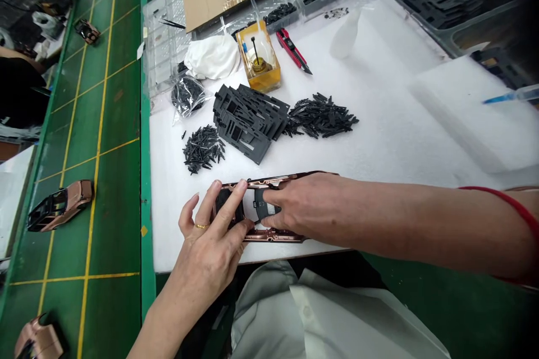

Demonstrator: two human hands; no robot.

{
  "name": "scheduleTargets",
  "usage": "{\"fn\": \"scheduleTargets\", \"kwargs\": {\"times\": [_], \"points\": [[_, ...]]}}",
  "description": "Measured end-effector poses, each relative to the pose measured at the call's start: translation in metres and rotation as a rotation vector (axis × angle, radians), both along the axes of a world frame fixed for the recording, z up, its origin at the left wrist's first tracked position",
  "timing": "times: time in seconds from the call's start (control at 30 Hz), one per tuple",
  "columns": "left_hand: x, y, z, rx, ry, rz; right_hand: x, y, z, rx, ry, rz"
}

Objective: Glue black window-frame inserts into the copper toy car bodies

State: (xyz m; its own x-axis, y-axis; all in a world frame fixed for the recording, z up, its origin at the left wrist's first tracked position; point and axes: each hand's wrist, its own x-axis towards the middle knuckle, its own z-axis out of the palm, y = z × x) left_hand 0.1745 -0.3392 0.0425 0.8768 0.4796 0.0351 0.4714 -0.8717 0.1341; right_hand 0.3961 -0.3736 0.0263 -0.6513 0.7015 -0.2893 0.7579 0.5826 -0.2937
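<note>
Where the two hands meet, head view: a copper-coloured model car body [278, 235], on the white work surface [379, 151] close to its near edge.
Left hand [214, 241]: gripping the body loosely, fingers spread across one end with two tips at the far rim and the thumb by the near side.
Right hand [307, 205]: closed on a curved dark panel [259, 203] inside the body, finger and thumb at its edges; the palm hides that end of the shell.
Car body, direction: long axis running crosswise before the person, from under the left hand to under the right; the hollow seems to face up. Which end is the nose cannot be told.
Car body, handling: probably light and stiff, its glossy finish perhaps slippery and easily scratched, the thin pillars likely fragile; best held by both long side rims.
Dark panel, handling: likely light, thin plastic, better taken by its edges.
Dark plates [250, 123]: piled just beyond the grip, a heap of small dark pieces [203, 150] to their left and another heap [322, 116] to their right.
Red knife [292, 50]: farther beyond the grip, beside the yellow holder [267, 78].
Green belt [118, 207]: left of the grip, bearing another copper car [61, 206].
</note>
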Motion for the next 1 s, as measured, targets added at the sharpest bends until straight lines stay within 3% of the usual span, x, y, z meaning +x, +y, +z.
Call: {"fn": "scheduleTargets", "kwargs": {"times": [0.17, 0.47, 0.67, 1.0], "points": [[-0.0005, 0.0009, 0.0004, 0.004, -0.017, -0.016, 0.0015, -0.0028, -0.0073, 0.062, 0.076, -0.022], [-0.0005, 0.0029, -0.0017, -0.028, -0.008, -0.043, 0.0048, -0.0035, -0.0003, 0.103, 0.077, 0.003], [-0.0010, 0.0035, -0.0016, -0.033, -0.019, -0.054, 0.0049, 0.0014, -0.0064, -0.003, 0.069, 0.024], [-0.0038, 0.0018, -0.0045, -0.070, -0.012, -0.026, 0.0015, 0.0009, 0.0007, -0.060, 0.039, 0.040]]}}
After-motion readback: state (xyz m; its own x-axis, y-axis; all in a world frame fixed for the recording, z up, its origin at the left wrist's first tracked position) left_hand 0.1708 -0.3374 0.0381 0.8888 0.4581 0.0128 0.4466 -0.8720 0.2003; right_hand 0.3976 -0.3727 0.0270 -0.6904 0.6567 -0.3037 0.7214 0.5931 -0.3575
